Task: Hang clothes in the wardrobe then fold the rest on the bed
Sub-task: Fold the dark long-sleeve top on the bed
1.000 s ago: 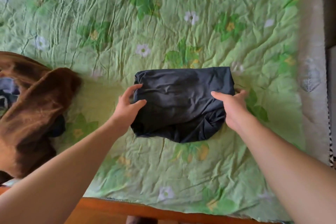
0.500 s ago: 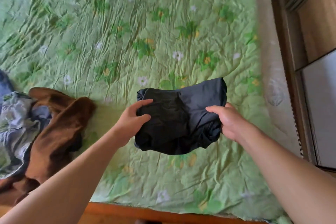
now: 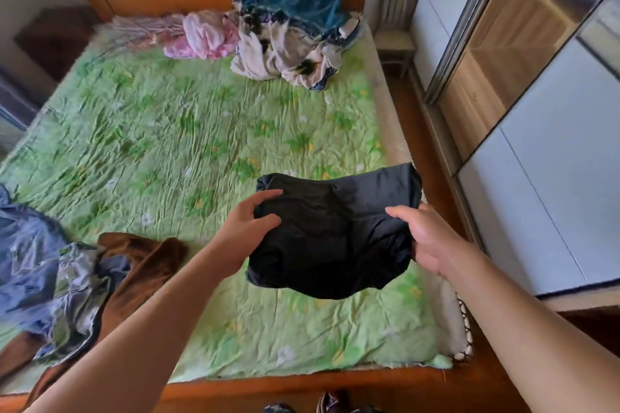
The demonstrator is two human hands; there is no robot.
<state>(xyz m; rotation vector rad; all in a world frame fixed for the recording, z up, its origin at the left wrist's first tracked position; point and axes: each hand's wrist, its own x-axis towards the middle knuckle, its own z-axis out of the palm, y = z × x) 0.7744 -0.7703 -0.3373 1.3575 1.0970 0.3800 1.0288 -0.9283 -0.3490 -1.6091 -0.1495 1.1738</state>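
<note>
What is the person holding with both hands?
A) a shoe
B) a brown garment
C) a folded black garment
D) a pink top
C: the left hand and the right hand each grip a side of the black garment, while the pink clothes and the brown garment lie untouched on the bed.

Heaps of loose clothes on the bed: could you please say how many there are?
2. The headboard heap, pink, beige and teal, lies at the far end; the left heap, blue and brown, is cut off by the frame, so more may be hidden.
</note>
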